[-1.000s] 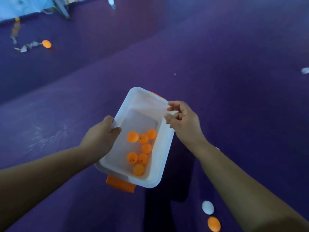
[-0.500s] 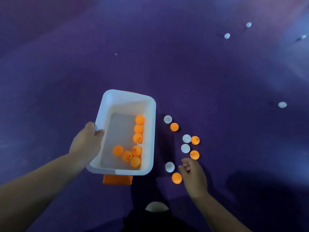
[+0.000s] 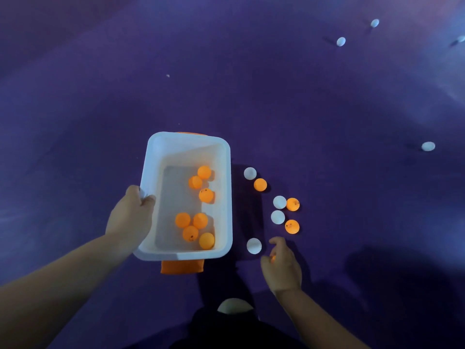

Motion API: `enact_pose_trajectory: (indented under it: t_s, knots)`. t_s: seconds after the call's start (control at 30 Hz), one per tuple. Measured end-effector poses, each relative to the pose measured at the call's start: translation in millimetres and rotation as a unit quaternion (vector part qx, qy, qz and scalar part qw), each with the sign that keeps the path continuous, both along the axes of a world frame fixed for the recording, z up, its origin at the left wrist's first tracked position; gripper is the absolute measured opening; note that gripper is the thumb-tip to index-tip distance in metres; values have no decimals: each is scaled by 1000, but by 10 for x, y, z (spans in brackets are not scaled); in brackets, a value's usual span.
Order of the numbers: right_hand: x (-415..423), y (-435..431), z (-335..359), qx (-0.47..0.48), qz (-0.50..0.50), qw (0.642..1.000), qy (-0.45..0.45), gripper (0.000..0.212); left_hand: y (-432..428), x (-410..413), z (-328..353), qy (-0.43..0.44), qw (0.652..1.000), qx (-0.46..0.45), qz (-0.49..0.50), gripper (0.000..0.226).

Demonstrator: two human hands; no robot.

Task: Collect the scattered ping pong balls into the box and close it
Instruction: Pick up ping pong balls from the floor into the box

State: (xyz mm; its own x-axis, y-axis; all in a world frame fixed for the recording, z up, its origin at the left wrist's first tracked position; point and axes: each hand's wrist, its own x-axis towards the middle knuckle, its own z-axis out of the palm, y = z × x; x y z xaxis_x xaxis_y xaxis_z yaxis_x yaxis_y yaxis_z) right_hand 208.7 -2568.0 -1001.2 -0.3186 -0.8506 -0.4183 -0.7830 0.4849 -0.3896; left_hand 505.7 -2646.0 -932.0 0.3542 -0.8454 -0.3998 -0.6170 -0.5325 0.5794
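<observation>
A white open box (image 3: 225,187) with orange latches holds several orange ping pong balls (image 3: 200,220). My left hand (image 3: 130,217) grips its left rim. To the right of the box, white and orange balls lie in a loose cluster on the purple floor: a white ball (image 3: 254,245), another white ball (image 3: 277,217), an orange ball (image 3: 292,226). My right hand (image 3: 281,265) is down at the floor by the cluster with its fingers curled round an orange ball (image 3: 272,258), mostly hidden by the fingers.
More white balls lie far off on the purple floor: one at the right (image 3: 428,146) and two at the upper right (image 3: 341,41), (image 3: 375,23). A dark trouser leg and a knee (image 3: 234,307) show at the bottom.
My right hand has left the box rim, dropped to the floor cluster and closed round an orange ball. The view has tilted down. My left hand keeps the box.
</observation>
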Motion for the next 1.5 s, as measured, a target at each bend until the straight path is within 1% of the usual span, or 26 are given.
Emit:
enact_pose_trajectory:
  t_s: [0.1,0.13,0.2,0.23,0.3,0.33,0.4,0.43,0.5,0.6,0.67,0.77,0.83,0.93,1.03,1.1,1.17,1.2,1.27,1.3,1.4,1.47,1.5]
  knots:
    - [44,-91,-1,24,53,998,-6,57,6,4,-8,-9,1000,8,-7,17]
    - [52,-108,-23,33,75,997,-5,54,3,11,4,-11,1000,13,-9,18]
    - [98,-150,12,20,88,996,2,34,-3,26,26,-11,1000,24,-15,17]
    - [139,-181,68,-11,67,998,-7,25,-5,32,36,-9,999,28,-19,18]
    - [257,-283,226,-108,-3,992,-69,20,-6,39,46,-3,999,35,-25,17]
    - [343,-355,331,-157,-24,982,-105,21,-5,43,44,-1,999,36,-25,17]
    - [553,-506,560,-217,-12,962,-168,27,-4,45,37,-4,999,34,-26,19]
    - [657,-581,659,-232,14,954,-190,34,-4,45,38,-7,999,35,-28,19]
    - [836,-709,801,-245,74,945,-205,48,-6,48,48,-8,998,41,-37,19]
    - [1018,-860,871,-248,108,938,-217,66,-11,54,60,-4,998,49,-47,18]
    - [1089,-921,867,-241,129,935,-226,68,-13,60,55,-6,998,47,-49,18]
    - [1137,-950,859,-228,164,930,-238,58,-18,68,41,-13,997,48,-51,18]
    - [1117,-939,860,-215,165,931,-245,59,-16,69,40,-11,997,50,-51,17]
    - [980,-886,777,-234,109,941,-220,60,-7,59,41,4,998,47,-43,17]
    - [718,-784,573,-289,18,938,-191,48,-9,42,29,-3,999,33,-41,18]
    - [487,-682,388,-297,-66,939,-163,40,-11,26,21,-14,999,27,-36,17]
    - [230,-572,203,-305,-142,937,-95,36,-18,7,16,-24,999,28,-29,15]
    - [105,-520,115,-307,-157,938,-44,36,-18,-1,15,-32,999,28,-28,15]
    - [-86,-454,-22,-281,-159,946,42,40,-17,-11,13,-42,998,25,-27,14]
    - [-144,-435,-63,-254,-156,952,65,44,-17,-10,8,-46,998,25,-26,14]
    - [-241,-400,-144,-170,-101,976,97,50,-12,0,-3,-58,998,23,-29,14]
    - [-295,-398,-188,-135,-69,984,96,47,-15,12,-16,-61,997,22,-29,13]
    - [-321,-408,-201,-129,-76,985,80,43,-18,18,-28,-64,997,23,-30,13]
